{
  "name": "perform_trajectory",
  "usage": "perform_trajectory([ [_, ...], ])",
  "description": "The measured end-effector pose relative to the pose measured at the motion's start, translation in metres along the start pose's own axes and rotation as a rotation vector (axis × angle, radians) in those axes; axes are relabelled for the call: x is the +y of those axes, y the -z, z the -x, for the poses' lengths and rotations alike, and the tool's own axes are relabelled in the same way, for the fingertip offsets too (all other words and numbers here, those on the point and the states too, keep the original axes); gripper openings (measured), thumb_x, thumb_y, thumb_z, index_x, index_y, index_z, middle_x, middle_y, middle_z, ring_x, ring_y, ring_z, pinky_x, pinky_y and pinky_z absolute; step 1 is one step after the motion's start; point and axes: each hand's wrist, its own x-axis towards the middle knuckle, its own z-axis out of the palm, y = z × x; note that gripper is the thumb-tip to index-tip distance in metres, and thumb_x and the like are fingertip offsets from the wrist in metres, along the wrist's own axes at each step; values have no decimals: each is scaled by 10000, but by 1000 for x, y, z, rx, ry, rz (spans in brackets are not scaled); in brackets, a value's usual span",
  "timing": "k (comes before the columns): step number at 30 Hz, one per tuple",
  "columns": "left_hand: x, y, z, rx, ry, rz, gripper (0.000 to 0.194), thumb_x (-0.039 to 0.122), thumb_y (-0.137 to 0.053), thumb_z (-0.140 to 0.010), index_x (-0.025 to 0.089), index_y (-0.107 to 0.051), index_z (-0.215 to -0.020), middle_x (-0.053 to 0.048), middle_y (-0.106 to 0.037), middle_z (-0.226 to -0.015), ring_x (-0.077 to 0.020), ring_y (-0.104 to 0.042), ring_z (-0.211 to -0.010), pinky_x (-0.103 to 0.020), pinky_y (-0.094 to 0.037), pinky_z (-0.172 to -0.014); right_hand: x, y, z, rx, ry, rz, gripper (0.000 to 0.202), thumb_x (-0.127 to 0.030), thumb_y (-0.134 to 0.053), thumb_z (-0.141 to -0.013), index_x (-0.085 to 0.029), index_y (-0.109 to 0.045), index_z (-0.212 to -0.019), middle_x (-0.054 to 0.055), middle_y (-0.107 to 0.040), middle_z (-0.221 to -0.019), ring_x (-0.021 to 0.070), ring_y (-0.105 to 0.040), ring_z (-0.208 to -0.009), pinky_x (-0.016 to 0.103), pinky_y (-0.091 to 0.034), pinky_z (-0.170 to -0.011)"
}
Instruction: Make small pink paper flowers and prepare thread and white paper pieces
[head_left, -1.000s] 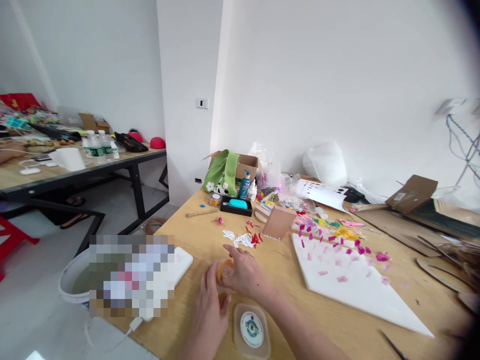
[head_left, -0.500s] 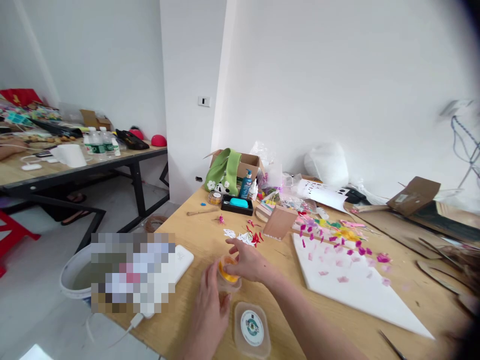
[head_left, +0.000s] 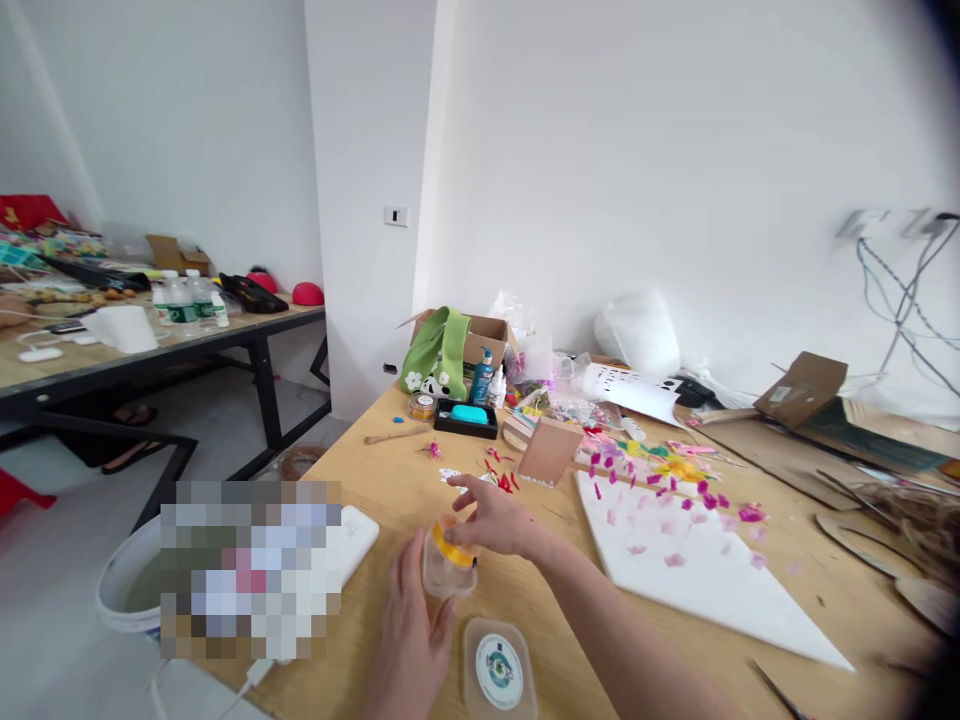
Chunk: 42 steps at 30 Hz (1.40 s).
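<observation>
A small clear container (head_left: 448, 578) stands on the wooden table. My right hand (head_left: 491, 515) is over it, fingers closed on a round orange-yellow piece (head_left: 454, 545) at the container's mouth. My left hand (head_left: 411, 625) lies along the container's left and near side, thumb and fingers apart. Just below them lies a clear square lid (head_left: 499, 668) with a round label. White cut pieces (head_left: 450, 476) and red pieces (head_left: 504, 482) are beyond my right hand.
A white board (head_left: 675, 560) with pink petals lies to the right. Behind are a black tray (head_left: 465, 427), a blue pump bottle (head_left: 481, 378) and a green bag (head_left: 442, 345). A white bucket (head_left: 120, 620) stands left, below the table edge.
The orange-yellow piece is higher and shows more clearly above the container, with my right hand on it. My left fingers are a little looser round the container. The whole view has shifted slightly.
</observation>
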Motion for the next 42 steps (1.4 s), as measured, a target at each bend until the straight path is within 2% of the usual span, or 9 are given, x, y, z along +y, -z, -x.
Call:
perform_trajectory([
  [4, 8, 10, -4, 57, -91, -5, 560, 323, -484, -899, 224, -292, -1415, -175, -466, -1399, -305, -465, -1300, -521, -490, -971, -6, 9, 8, -91, 5, -35, 846, -322, -780, -634, -221, -408, -1388, 83, -622, -1163, 167, -650, -817, 258, -502, -644],
  [8, 16, 17, -6, 88, -268, 27, 538, 284, -542, -888, 284, -351, -1390, -125, -528, -1333, -248, -547, -1220, -419, -544, -928, -13, 22, 18, -224, 32, 28, 931, -344, -782, -613, -264, -350, -1433, 74, -618, -1203, 206, -646, -926, 280, -503, -715],
  [16, 22, 24, -8, 136, -489, 81, 295, 230, -555, -889, 248, -571, -1183, -88, -610, -1137, -186, -638, -1057, -281, -577, -852, -30, 39, 30, -444, 57, 208, 1041, -336, -772, -580, -279, -255, -1481, 79, -570, -1299, 238, -627, -1015, 272, -481, -728],
  [22, 20, 24, -7, 179, -563, 61, 189, 199, -545, -886, 221, -613, -1061, -84, -630, -1048, -172, -663, -956, -242, -585, -787, -29, 37, 36, -439, 87, 235, 1048, -354, -802, -570, -301, -273, -1474, 75, -570, -1304, 243, -621, -1028, 259, -476, -721],
  [27, 24, 26, -5, 180, -558, 73, 264, 160, -544, -872, 256, -613, -1108, -70, -641, -1032, -173, -659, -927, -245, -585, -762, -23, 35, 47, -338, 160, 166, 834, -452, -721, -716, -298, -343, -1443, 73, -584, -1286, 220, -635, -978, 280, -485, -747],
  [32, 18, 26, -3, 185, -438, 196, 308, 129, -585, -832, 289, -625, -1093, -53, -664, -1037, -186, -664, -948, -274, -584, -792, -17, 29, 62, -180, 230, 18, 513, -464, -535, -890, -255, -482, -1356, 80, -639, -1182, 211, -631, -961, 333, -499, -820],
  [36, 13, 23, -7, 170, -161, 489, 200, 220, -652, -806, 245, -660, -1004, -57, -690, -1001, -199, -680, -919, -296, -589, -790, -8, 28, 68, -132, 325, -150, 493, -535, -410, -943, -231, -534, -1310, 90, -640, -1181, 216, -609, -1036, 365, -484, -886],
  [39, 18, 21, -17, 155, 121, 772, 254, 338, -720, -751, 201, -654, -953, -70, -714, -960, -215, -696, -887, -314, -590, -788, -4, 27, 66, -93, 405, -253, 551, -551, -536, -877, -201, -540, -1303, 106, -646, -1167, 225, -606, -1021, 381, -482, -888],
  [42, 28, 21, -30, 150, 354, 915, 379, 420, -773, -677, 181, -644, -940, -80, -732, -937, -230, -701, -876, -324, -589, -776, -3, 24, 61, 22, 426, -245, 658, -441, -792, -679, -196, -583, -1253, 98, -666, -1125, 241, -600, -994, 394, -466, -894],
])
